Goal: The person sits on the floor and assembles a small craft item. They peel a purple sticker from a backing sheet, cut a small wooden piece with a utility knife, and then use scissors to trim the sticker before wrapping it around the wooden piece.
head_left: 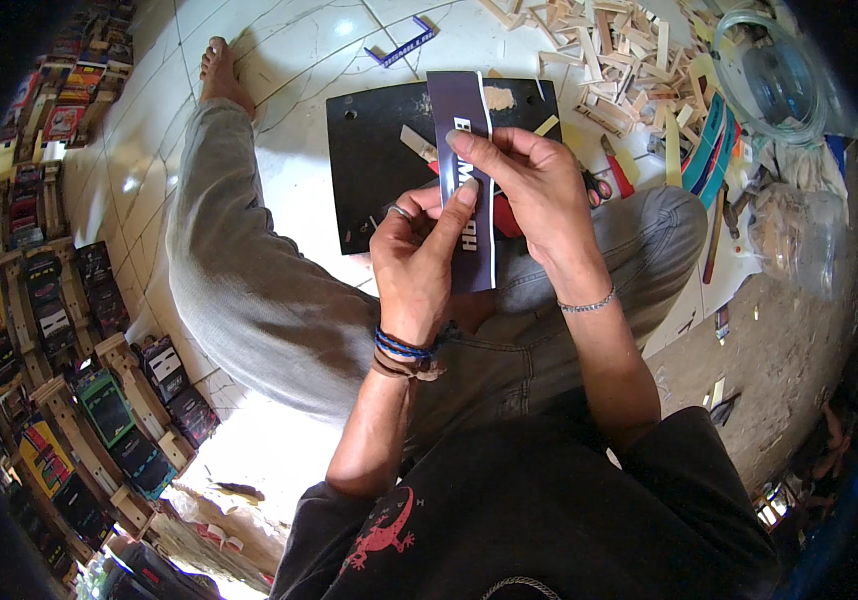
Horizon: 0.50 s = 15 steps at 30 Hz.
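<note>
Far left of the black board (369, 150), which is my landmark, rows of wooden racks (64, 405) hold dark and coloured printed pieces. Nearer it, on the same side, is my bare foot (219, 75). Just beyond the board's far edge lies a blue-purple bracket (401, 48). Over the board's near part, my left hand (414, 250) pinches a printed purple strip (482, 215) between thumb and fingers; my right hand (549, 200) pinches its right edge. Strip and hands hide part of the board. Just right of the board lies a red-handled tool (617, 170); beyond its far right corner, a heap of wood offcuts (609, 60). Farther right are teal sheets (717, 150), a clear round tub (789, 132) and a clear plastic bag (799, 240), whose contents I cannot make out.
</note>
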Available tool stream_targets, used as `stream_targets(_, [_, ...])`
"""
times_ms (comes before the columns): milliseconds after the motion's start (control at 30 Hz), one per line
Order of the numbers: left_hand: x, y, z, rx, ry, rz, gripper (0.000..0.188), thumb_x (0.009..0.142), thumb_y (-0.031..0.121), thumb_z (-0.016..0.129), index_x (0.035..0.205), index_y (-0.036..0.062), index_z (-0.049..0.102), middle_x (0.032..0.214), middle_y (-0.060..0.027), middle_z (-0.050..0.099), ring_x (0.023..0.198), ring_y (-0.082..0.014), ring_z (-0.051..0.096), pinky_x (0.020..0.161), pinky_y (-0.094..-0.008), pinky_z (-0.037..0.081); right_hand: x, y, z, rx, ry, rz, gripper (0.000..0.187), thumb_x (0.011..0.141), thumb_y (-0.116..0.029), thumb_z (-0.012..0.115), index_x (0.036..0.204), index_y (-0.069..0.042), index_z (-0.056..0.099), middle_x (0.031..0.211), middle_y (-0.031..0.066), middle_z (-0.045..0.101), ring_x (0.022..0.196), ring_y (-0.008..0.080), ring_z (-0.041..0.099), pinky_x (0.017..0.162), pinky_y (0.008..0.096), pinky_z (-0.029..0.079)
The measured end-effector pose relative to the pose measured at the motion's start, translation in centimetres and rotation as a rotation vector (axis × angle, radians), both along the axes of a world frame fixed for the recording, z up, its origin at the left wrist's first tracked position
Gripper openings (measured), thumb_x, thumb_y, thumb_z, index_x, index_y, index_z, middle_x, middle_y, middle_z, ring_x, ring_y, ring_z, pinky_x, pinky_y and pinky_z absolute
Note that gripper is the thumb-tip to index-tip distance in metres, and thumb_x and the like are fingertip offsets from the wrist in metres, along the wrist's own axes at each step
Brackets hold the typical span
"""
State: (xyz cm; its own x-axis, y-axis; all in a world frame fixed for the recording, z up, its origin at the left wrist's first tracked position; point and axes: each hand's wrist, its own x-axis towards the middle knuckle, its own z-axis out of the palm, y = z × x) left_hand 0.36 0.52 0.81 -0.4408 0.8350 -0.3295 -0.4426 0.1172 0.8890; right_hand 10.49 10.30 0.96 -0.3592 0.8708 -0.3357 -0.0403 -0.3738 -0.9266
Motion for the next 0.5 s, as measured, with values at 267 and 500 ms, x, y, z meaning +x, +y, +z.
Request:
stream_targets(267, [-0.17, -0.06, -0.24, -0.004, 0.002, -0.012, 0.016, 0.095, 0.012, 0.075, 0.104, -0.0001, 0.068, 0.091, -0.0018, 0.071, 0.079, -0.0043, 0.061, 0.072, -0.0192, 0.048, -0.04, 0.04, 0.2, 0.001, -0.047, -0.002, 0.027, 0.092, -0.02, 0.078, 0.103, 0.004, 0.072, 0.093, 0.0088, 0.075, 0.083, 0.0105, 0.068, 0.076, 0.0232, 0.053])
stream_targets(500, [-0.12, -0.05, -0.03, -0.021, -0.011, -0.024, 0.018, 0.095, 0.012, 0.075, 0.105, -0.0002, 0.068, 0.092, -0.0019, 0.071, 0.078, -0.0039, 0.061, 0.07, -0.0191, 0.049, 0.12, 0.1, 0.01, 0.002, -0.041, -0.008, 0.025, 0.093, -0.02, 0.077, 0.101, 0.003, 0.072, 0.09, 0.0065, 0.074, 0.08, 0.0086, 0.067, 0.074, 0.0222, 0.052])
